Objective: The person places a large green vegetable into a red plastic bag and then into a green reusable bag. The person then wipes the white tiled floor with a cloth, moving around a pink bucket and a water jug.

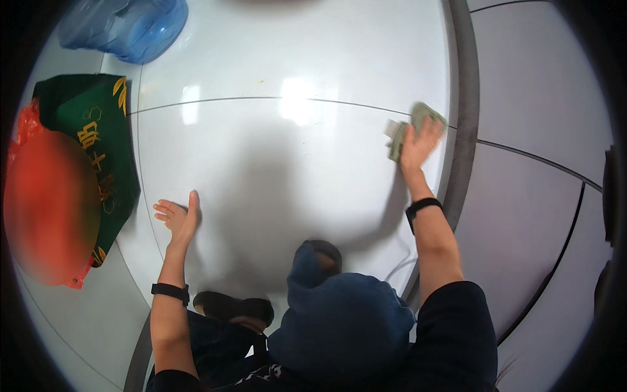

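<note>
My right hand (420,147) is on a folded pale-green cloth (426,111) at the right side of the white tiled floor (235,147). Its fingers lie over the cloth, which looks slightly blurred. A small white tag (392,128) sticks out at the cloth's left edge. On the left, my left hand (180,218) holds nothing, with the thumb apart from the fingers. It is nearest the green bag, with a strip of floor between them. Whether this hand touches the tiles, I cannot tell.
A dark green bag (115,161) with yellow writing lies at the left, beside red plastic (29,122). Beyond it is a clear blue plastic water jug (147,29). A raised grey strip (465,98) edges the floor at right. My bent knee (343,318) and shoes (235,306) are below.
</note>
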Demonstrator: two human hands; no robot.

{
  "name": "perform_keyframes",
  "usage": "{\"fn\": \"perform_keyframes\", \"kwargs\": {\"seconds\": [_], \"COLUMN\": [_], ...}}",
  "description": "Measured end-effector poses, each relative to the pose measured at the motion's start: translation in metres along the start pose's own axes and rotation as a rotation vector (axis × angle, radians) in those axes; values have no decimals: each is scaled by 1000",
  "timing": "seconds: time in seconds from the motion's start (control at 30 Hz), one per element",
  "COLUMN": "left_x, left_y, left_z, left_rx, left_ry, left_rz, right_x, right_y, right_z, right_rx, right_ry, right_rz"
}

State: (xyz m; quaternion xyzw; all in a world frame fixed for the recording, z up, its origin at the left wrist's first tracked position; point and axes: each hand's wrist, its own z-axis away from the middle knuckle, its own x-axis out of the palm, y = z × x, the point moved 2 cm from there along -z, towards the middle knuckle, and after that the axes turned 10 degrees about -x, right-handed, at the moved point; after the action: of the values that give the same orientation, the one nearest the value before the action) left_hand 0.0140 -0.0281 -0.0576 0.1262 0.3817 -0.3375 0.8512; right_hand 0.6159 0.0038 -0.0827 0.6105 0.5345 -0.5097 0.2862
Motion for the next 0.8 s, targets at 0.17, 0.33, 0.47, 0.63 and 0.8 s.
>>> {"fn": "perform_keyframes", "kwargs": {"seconds": [0.17, 0.33, 0.47, 0.63, 0.8], "left_x": [4, 0, -6, -12, -15], "left_y": [3, 0, -7, -1, 7], "left_z": [-3, -6, -1, 7, 12], "left_rx": [-13, -1, 38, 28, 7], "left_ry": [35, 37, -26, -77, -86], "left_rz": [20, 14, 80, 104, 129], "right_x": [35, 46, 15, -22, 24], "right_y": [-142, -198, -101, 46, 12], "right_z": [-43, -52, -57, -19, -54], "right_rx": [-387, -651, -534, 123, -138], "right_ry": [-40, -211, -118, 155, 18], "right_rz": [-225, -453, -533, -144, -134]}}
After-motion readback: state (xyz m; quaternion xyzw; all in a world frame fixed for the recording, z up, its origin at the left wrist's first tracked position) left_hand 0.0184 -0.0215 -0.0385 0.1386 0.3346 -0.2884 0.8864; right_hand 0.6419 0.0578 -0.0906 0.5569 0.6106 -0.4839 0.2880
